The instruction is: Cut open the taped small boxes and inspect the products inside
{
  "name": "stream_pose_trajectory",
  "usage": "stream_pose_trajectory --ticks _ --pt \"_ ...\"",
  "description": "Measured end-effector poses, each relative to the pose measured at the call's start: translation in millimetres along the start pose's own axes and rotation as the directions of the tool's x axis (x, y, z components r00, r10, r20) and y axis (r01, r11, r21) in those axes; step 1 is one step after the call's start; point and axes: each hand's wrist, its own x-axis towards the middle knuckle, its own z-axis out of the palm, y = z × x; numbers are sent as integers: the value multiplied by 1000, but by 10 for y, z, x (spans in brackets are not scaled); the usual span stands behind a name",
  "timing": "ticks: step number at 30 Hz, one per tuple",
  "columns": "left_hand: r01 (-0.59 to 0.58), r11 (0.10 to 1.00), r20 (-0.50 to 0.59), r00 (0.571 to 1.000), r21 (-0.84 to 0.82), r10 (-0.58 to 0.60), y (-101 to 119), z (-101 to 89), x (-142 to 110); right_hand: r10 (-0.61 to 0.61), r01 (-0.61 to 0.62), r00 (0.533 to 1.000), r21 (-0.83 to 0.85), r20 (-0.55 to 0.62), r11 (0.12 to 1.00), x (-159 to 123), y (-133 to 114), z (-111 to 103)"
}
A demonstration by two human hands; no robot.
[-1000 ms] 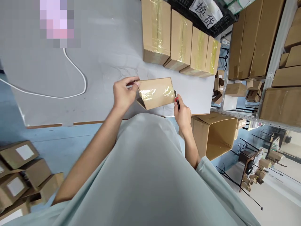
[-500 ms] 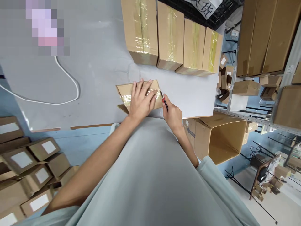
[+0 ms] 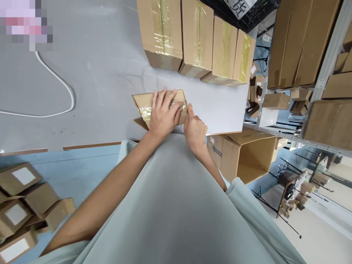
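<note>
A small flattened cardboard box point(image 3: 143, 99) with shiny clear tape lies near the front edge of the grey table. Spread across its top, my left hand point(image 3: 163, 115) presses down with its fingers stretched out. At the box's right end, my right hand point(image 3: 195, 131) is closed around a slim red-and-black utility knife point(image 3: 188, 108), mostly hidden by the fingers now. The knife is at the cardboard's right edge; its blade cannot be made out.
Several taped cardboard boxes point(image 3: 196, 40) stand in a row at the back of the table point(image 3: 104, 73). A white cable point(image 3: 72, 93) curves on the left. A large open carton point(image 3: 229, 157) stands below right; labelled boxes point(image 3: 23, 176) are piled lower left.
My right hand has shifted slightly up against the box's end, and the knife is now mostly covered. My left hand stays on the box. The whole view has swung a little.
</note>
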Motion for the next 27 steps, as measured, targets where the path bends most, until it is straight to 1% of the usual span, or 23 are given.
stream_pose_trajectory --ticks 5,9,12,15,17,18,19,21,23,24,25,27 --pt "19 997 -5 1000 -80 -20 53 36 -1 41 -41 999 -56 12 998 6 -146 -132" --pt "8 992 -3 1000 -129 -8 86 49 -23 79 -78 997 -63 14 995 -75 -218 -254" --pt "-19 991 20 1000 -129 22 108 69 -62 122 -121 993 -64 5 991 -121 -245 -278" --pt "-25 991 49 998 -135 32 113 88 -69 168 -169 986 -78 -20 983 -81 -251 -260" --pt "-17 989 54 998 -147 25 101 81 -40 193 -195 981 -92 -28 976 -64 -226 -204" --pt "-15 988 52 998 -152 23 93 69 -21 202 -202 979 -102 -11 974 -76 -203 -152" --pt "-14 987 46 999 -158 22 84 50 -1 209 -205 977 -112 27 972 -104 -174 -81" --pt "-17 984 35 999 -177 24 76 4 26 234 -216 961 -128 147 968 -208 -107 108" --pt "-23 982 45 998 -187 32 86 -40 23 268 -242 927 -125 264 962 -346 -48 315" --pt "-25 983 58 998 -183 36 96 -56 11 287 -264 912 -116 292 957 -418 -26 399" --pt "-25 984 74 996 -175 39 108 -66 -5 307 -289 905 -103 294 952 -487 -9 459" --pt "-22 988 97 995 -156 37 128 -68 -37 334 -326 913 -75 232 942 -603 9 483"
